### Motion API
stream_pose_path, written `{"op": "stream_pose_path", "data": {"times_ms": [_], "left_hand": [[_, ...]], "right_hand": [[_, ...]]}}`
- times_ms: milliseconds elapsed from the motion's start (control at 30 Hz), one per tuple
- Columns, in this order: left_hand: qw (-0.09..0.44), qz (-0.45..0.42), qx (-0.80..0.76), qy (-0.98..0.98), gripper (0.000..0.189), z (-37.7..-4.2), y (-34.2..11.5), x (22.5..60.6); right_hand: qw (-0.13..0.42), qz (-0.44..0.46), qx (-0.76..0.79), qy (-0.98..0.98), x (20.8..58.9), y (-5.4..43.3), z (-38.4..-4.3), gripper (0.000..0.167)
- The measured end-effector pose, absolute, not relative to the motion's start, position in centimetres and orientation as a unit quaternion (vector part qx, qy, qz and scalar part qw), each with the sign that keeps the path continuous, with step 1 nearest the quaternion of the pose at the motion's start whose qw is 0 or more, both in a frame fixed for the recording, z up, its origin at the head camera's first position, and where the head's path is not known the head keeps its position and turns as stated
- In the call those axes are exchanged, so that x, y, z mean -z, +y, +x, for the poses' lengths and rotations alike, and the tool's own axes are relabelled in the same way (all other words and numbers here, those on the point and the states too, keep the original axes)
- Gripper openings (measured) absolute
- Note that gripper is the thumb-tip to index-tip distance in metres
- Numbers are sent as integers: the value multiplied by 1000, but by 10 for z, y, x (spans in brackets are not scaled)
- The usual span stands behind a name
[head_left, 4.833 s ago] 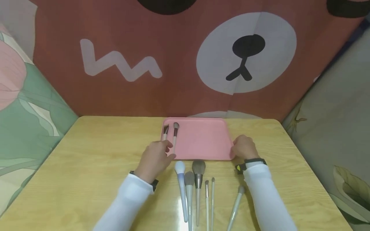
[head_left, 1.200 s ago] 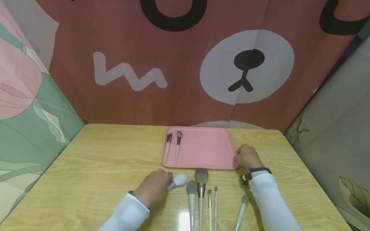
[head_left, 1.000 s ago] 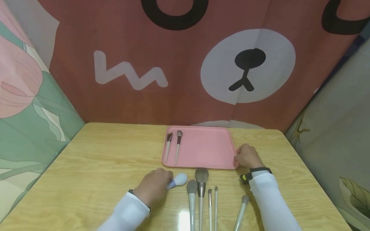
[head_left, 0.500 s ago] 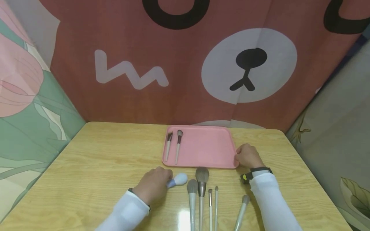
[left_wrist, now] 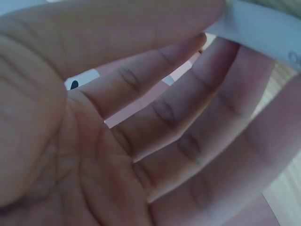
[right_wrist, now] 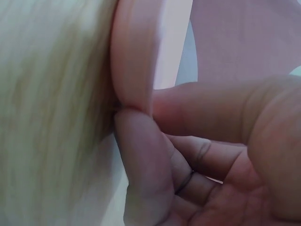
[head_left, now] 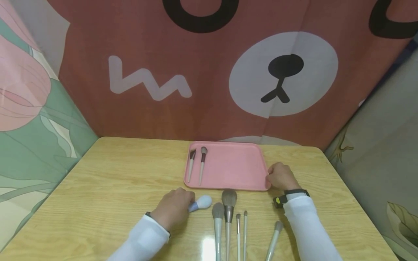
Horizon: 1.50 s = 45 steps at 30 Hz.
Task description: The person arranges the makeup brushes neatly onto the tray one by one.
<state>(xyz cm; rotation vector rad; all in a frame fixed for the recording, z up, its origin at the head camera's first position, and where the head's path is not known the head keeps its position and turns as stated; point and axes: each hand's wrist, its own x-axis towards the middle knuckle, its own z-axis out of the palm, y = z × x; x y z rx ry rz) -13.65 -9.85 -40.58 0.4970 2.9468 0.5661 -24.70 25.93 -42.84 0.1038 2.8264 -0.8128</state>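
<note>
My left hand (head_left: 174, 208) pinches a makeup brush (head_left: 204, 202) with a white head and a bluish-purple ferrule. Its head points right, and most of its handle is hidden by the hand. In the left wrist view the pale handle (left_wrist: 258, 28) runs between thumb and fingertips. At the right end of the pink tray (head_left: 238, 166), my right hand (head_left: 281, 177) grips the rim between thumb and index finger. Two dark-ferruled makeup brushes, an angled one (head_left: 191, 165) and a rounded one (head_left: 202, 165), lie side by side in the tray's left part.
Right of the left hand lie a grey-headed brush (head_left: 218, 214), a large fluffy brush (head_left: 229, 203) and two thin brushes, one of them slim (head_left: 245, 232). Another brush (head_left: 275, 235) lies slanted near the right forearm. A bear-print cloth (head_left: 147, 116) hangs behind the wooden table (head_left: 130, 163).
My left hand has left the tray's left edge, moved toward me and picked up the white-headed brush. Over the last second both hands have stayed nearly still; the view shifted slightly.
</note>
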Motion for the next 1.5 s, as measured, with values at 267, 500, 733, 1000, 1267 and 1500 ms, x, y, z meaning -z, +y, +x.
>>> {"op": "stream_pose_path", "data": {"times_ms": [267,500,733,1000,1267,1500], "left_hand": [[50,164,-190,967,18,-136,-99,407],[46,166,-186,967,19,-137,-99,406],[55,163,-192,966,15,-137,-99,404],[48,165,-192,966,16,-137,-99,405],[57,160,-197,966,15,-137,-98,406],[70,150,-196,967,16,-138,-97,405]], "right_hand": [[101,21,270,957,428,258,-247,11],[99,14,265,959,428,259,-249,11],[94,10,259,961,426,258,-248,18],[100,13,257,961,427,255,-249,30],[111,16,265,958,425,253,-247,30],[114,21,271,956,425,252,-248,28]]}}
